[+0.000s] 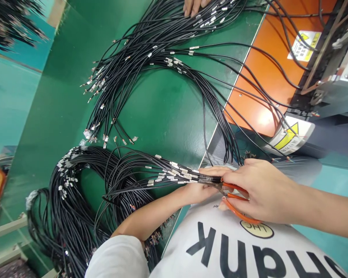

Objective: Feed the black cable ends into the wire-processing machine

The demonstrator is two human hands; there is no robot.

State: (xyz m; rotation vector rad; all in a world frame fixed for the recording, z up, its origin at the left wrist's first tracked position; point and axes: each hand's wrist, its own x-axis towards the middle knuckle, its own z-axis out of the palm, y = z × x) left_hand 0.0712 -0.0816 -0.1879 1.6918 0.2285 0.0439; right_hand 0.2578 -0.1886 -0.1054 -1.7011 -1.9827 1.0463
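Near heaped cables point(78, 210) and an orange machine point(274, 82), left grip point(201, 192) clasps a bundle point(174, 173), right grip point(258, 185) holds scissors point(234, 187).

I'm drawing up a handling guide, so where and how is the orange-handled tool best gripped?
Probably by both orange handles, coming from the person's right: they spread apart on that side, where the right hand has them, leaving room to squeeze. The metal end points left, toward the cable bundle in the left hand, making that side look awkward.
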